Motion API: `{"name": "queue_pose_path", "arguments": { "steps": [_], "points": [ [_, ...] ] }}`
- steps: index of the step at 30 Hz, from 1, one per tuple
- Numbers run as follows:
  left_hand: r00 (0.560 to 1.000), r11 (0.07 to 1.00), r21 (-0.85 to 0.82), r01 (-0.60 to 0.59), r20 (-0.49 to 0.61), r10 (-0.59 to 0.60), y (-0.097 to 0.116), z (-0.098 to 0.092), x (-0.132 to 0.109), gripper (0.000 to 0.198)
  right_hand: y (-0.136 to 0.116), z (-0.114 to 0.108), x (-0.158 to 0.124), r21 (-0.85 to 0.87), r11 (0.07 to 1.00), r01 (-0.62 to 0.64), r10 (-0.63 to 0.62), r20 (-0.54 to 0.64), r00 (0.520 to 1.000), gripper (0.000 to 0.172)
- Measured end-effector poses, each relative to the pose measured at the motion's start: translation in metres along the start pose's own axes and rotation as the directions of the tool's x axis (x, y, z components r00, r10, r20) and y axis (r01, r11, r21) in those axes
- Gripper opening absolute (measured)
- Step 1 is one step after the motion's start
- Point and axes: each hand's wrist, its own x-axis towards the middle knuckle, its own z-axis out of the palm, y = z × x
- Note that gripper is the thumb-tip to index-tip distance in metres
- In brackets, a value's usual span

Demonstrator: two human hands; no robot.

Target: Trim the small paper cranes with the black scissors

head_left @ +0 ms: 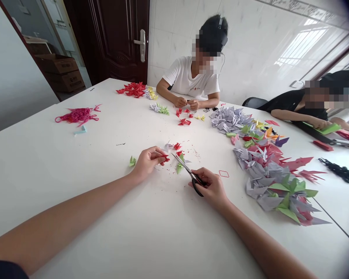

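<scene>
The left hand (147, 162) grips a small red paper scrap (164, 157) tightly between its fingertips, mid-frame above the white bench (75, 162). The right hand (211, 188) is clenched around black-handled scissors (182, 164), whose thin steel blades slant up close beside the scrap. Fine red snippets (193, 151) speckle the smooth surface nearby. A firm pinch near the blade tips suits such a small, crisp piece. A creased heap of folded grey, green and red paper (275, 186) sprawls at the right of the frame.
</scene>
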Motion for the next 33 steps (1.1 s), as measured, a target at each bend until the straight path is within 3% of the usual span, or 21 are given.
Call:
{"name": "queue_pose_path", "arguments": {
  "steps": [11,33],
  "points": [
    [1.0,1.0,0.003,-0.013,-0.017,0.013,-0.0004,0.0003,0.0012,0.025,0.0064,0.0005,0.0003,-0.039,0.997,0.069,-0.066,0.071,0.995,0.022],
    [1.0,1.0,0.023,0.007,-0.017,-0.007,0.0001,0.0004,0.0012,0.025,0.0022,-0.0012,0.0007,0.019,1.0,0.011,-0.012,0.098,0.995,0.026]
  ]
}}
